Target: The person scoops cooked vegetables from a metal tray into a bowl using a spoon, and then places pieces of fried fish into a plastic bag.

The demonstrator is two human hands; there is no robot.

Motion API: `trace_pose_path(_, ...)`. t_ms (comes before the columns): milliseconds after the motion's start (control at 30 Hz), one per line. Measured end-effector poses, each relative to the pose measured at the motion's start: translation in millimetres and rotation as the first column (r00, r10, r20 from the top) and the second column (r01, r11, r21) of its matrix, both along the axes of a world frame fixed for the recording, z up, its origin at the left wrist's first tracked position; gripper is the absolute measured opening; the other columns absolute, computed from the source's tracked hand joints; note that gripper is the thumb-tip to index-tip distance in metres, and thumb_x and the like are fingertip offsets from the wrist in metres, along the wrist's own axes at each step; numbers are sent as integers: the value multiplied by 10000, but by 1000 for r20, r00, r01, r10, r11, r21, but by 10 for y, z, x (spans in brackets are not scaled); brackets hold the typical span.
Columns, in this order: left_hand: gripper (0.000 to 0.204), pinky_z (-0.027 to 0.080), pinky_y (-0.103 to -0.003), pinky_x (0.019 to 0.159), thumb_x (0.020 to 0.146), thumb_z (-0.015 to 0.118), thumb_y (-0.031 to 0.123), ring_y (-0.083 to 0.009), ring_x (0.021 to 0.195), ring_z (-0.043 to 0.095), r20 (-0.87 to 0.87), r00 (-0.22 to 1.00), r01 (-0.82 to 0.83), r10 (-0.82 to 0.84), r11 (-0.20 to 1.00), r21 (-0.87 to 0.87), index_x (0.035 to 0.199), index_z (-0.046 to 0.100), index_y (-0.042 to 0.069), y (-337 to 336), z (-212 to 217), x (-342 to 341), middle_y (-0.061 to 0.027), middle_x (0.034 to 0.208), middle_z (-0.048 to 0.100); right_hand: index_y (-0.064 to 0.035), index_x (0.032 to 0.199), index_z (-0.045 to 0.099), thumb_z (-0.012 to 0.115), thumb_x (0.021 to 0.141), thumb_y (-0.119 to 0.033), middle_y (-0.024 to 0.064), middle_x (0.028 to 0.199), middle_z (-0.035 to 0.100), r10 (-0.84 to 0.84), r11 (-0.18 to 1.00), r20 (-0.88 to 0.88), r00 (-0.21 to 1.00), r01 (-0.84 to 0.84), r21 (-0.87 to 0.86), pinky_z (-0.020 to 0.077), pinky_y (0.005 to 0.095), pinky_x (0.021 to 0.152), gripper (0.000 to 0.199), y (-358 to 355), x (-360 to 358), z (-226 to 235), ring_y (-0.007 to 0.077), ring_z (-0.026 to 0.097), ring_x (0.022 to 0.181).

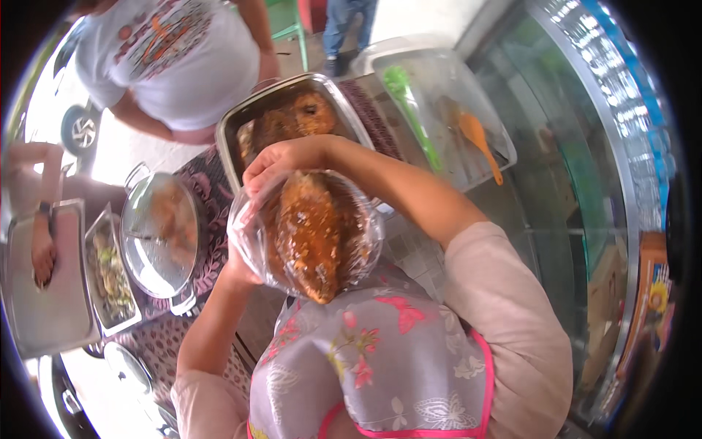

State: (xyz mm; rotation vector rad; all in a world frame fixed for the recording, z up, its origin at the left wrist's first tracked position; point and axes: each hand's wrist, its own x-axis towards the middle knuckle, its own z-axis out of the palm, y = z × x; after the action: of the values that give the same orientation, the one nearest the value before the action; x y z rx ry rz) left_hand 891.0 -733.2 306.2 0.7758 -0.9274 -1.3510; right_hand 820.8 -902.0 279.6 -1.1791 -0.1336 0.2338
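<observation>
A clear plastic bag (pixel 248 219) is held up in front of my apron. In its mouth shows a brown piece of food (pixel 307 227), glossy with sauce and long like a fish; I cannot tell its kind for certain. The fingers of my right hand (pixel 289 157) are closed on the bag's upper left rim. Lower down, my left hand (pixel 243 265) grips the bag's left side, its fingers partly hidden behind the plastic. Just beyond the bag, a deep metal tray (pixel 232 157) contains more browned, sauced pieces.
On the left stand a lidded round pot (pixel 157 227), a narrow tray of greenish food (pixel 113 274) and a flat metal tray lid (pixel 55 293) under another person's hand (pixel 42 249). Green tongs (pixel 413 117) and an orange spoon (pixel 479 143) lie in a plastic tub. A person stands opposite.
</observation>
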Motion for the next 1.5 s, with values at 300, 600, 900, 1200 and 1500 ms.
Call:
trace_pose_path(300, 507, 438, -427, 869, 840, 472, 337, -272, 1031, 522, -653, 756, 343, -42, 875, 341, 1237, 392, 31, 65, -711, 25, -153, 1156, 507, -31, 787, 524, 501, 878, -245, -28, 623, 465, -292, 950, 112, 950, 301, -81, 361, 199, 514, 234, -178, -546, 65, 54, 417, 545)
trace_pose_path(600, 497, 342, -417, 964, 875, 412, 332, -261, 1136, 440, -602, 798, 200, 28, 930, 307, 1292, 330, 74, -308, -509, -57, -109, 1262, 433, -64, 803, 555, 497, 881, -231, -31, 732, 515, -613, 730, 179, 770, 638, -244, 360, 177, 532, 193, -262, -1090, 157, 28, 410, 594)
trace_pose_path(900, 455, 331, -426, 966, 891, 370, 300, -270, 1128, 443, -716, 698, 170, -22, 976, 135, 1273, 359, 52, -338, -480, -3, -123, 1244, 449, -39, 795, 506, 458, 900, -216, -28, 656, 471, -706, 313, 424, 567, 787, -531, 371, 184, 504, 211, -263, -812, 227, 44, 406, 528)
trace_pose_path(1200, 422, 350, -426, 941, 896, 339, 322, -261, 1062, 489, -674, 666, -94, 321, 932, 351, 1206, 434, 53, -183, -507, 52, -108, 1159, 516, -73, 811, 548, 564, 787, -147, 82, 748, 538, -369, -95, 747, 553, 777, -622, 425, 330, 584, 79, 476, -616, 495, 285, 515, 640)
trace_pose_path(1500, 426, 356, -439, 945, 903, 314, 347, -282, 1066, 484, -632, 610, -284, 478, 876, 389, 1177, 458, 55, 81, -437, -45, -113, 1170, 500, -24, 1123, 480, 517, 871, -213, 50, 932, 567, -811, 287, 454, 369, 927, -241, 421, 237, 778, 317, 276, -794, 389, 123, 542, 876)
